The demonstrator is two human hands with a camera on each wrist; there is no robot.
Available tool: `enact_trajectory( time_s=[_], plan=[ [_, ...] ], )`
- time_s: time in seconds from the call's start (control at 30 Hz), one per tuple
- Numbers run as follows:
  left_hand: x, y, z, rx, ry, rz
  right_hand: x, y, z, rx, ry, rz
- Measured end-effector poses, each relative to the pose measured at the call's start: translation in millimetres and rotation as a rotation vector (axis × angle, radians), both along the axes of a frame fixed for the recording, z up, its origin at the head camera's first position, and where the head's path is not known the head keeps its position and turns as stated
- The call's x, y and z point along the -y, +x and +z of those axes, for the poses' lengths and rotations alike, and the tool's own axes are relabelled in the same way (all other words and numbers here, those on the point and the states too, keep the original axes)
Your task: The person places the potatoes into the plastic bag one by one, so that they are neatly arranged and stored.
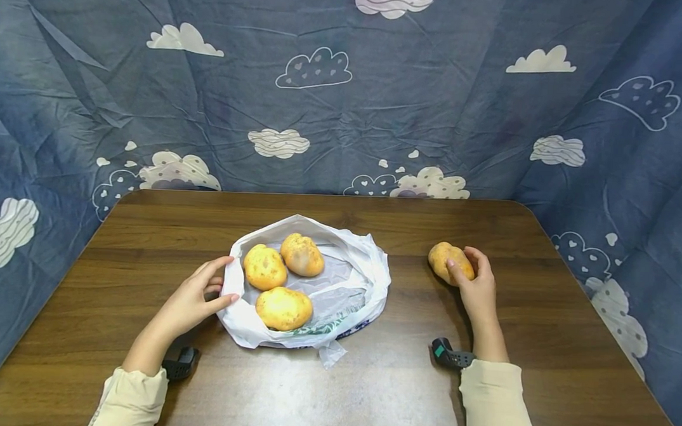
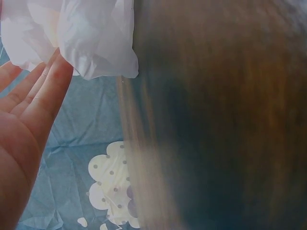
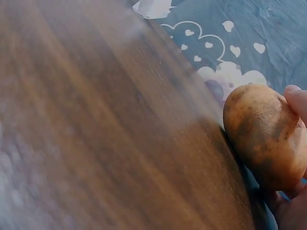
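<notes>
A white plastic bag lies spread on the table with its mouth wide. Inside it, toward the left, sit three potatoes: one at the left, one at the back and one at the front. My left hand touches the bag's left side with thumb and fingertips spread apart; in the left wrist view its fairly straight fingers meet the white plastic. Well to the right of the bag, my right hand grips another potato between thumb and fingers. Brown smudges mark this potato in the right wrist view.
The brown wooden table has rounded far corners. Behind it and along both sides hangs a blue cloth with white clouds. Black wrist cameras sit at the left wrist and right wrist.
</notes>
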State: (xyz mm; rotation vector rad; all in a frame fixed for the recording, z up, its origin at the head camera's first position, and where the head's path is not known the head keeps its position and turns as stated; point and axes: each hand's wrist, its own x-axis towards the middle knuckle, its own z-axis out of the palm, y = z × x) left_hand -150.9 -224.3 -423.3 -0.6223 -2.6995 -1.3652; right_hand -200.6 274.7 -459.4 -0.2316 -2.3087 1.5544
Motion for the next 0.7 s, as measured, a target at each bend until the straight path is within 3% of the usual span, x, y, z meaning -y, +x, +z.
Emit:
enact_trajectory(
  time_s=[0.37,0.57,0.7],
  plan=[
    [-0.6,0.1,1.2,0.005,-0.005,0.002,-0.1,2.5,-1.7,0.043,0.07,0.003],
    [-4.1,2.9,6.3,-0.004,0.002,0.004,1.8,2.8,0.5,0.024,0.036,-0.029],
    [-1.6,1.2,1.2,-0.002,0.002,0.004,3.5,2.2,1.6,-0.009,0.018,-0.053]
  ],
)
